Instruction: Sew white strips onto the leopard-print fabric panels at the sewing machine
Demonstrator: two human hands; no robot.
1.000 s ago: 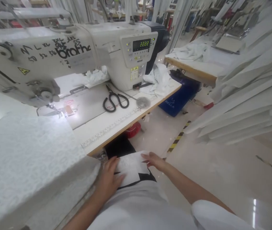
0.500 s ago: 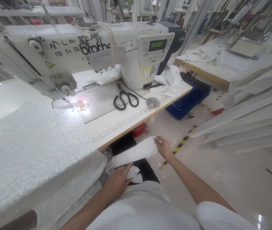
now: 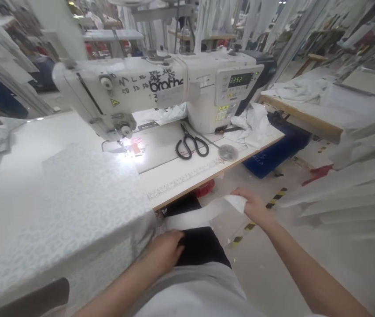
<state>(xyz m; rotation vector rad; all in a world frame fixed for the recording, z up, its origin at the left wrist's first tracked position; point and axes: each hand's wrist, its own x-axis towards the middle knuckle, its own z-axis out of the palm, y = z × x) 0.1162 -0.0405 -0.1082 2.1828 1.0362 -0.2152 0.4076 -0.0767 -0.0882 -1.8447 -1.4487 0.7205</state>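
My right hand (image 3: 256,207) is closed on the end of a white fabric strip (image 3: 194,219), off the front edge of the sewing table. From there the strip stretches left above my lap. My left hand (image 3: 166,248) sits low beside the strip's left end, fingers curled and partly blurred; what they hold, if anything, is hidden. Left of it, a pale leopard-print fabric (image 3: 85,193) covers the table and hangs over its edge. Its far edge reaches toward the lit needle area of the sewing machine (image 3: 134,83).
Black-handled scissors (image 3: 192,145) lie on the machine bed, beside a round clear dish (image 3: 228,152). Crumpled white fabric (image 3: 253,125) is heaped at the table's right end. A blue bin (image 3: 270,147) stands below, and pale cloths (image 3: 346,207) hang at the right.
My right hand has drawn its end of the strip further right, and the strip now looks longer and thinner. The small white piece by my left hand is no longer visible. The view has shifted.
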